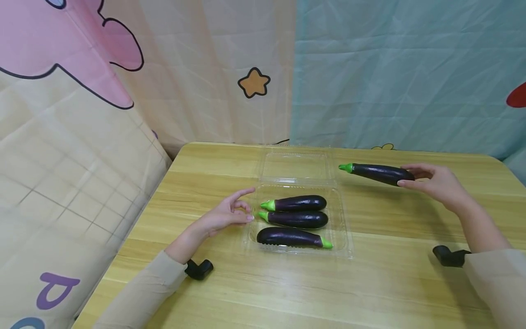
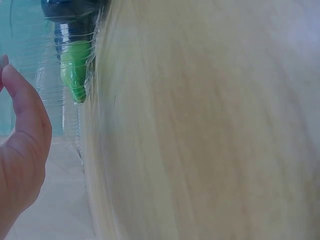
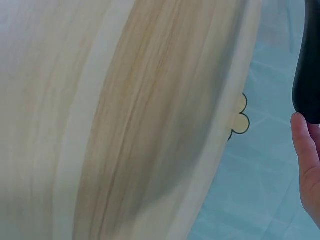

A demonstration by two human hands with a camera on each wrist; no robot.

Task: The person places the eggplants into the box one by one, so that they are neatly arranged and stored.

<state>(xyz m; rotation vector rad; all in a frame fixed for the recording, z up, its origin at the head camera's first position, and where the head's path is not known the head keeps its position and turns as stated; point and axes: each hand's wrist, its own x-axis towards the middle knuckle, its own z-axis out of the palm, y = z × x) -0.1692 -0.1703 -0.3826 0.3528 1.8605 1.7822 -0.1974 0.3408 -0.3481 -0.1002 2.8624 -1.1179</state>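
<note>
My right hand [image 1: 435, 185] pinches the thick end of a dark purple eggplant [image 1: 378, 173] between thumb and fingers, holding it above the table to the right, green stem pointing left. In the right wrist view only that eggplant's rounded end [image 3: 307, 85] and part of the hand show. A clear plastic clamshell box [image 1: 343, 219] lies with its lid back. Inside are three more: a top eggplant [image 1: 301, 203], a middle eggplant [image 1: 297, 219] and a bottom eggplant [image 1: 289, 237] whose stem faces right. Beside the box's left rim is my left hand [image 1: 223, 214], index finger extended, gripping nothing.
The box's transparent lid [image 1: 296, 167] lies toward the back of the wooden table [image 1: 394, 292]. Printed curtains [image 1: 394, 77] hang behind the table and along its left side. Black wrist mounts [image 1: 200, 269] stick out from both sleeves.
</note>
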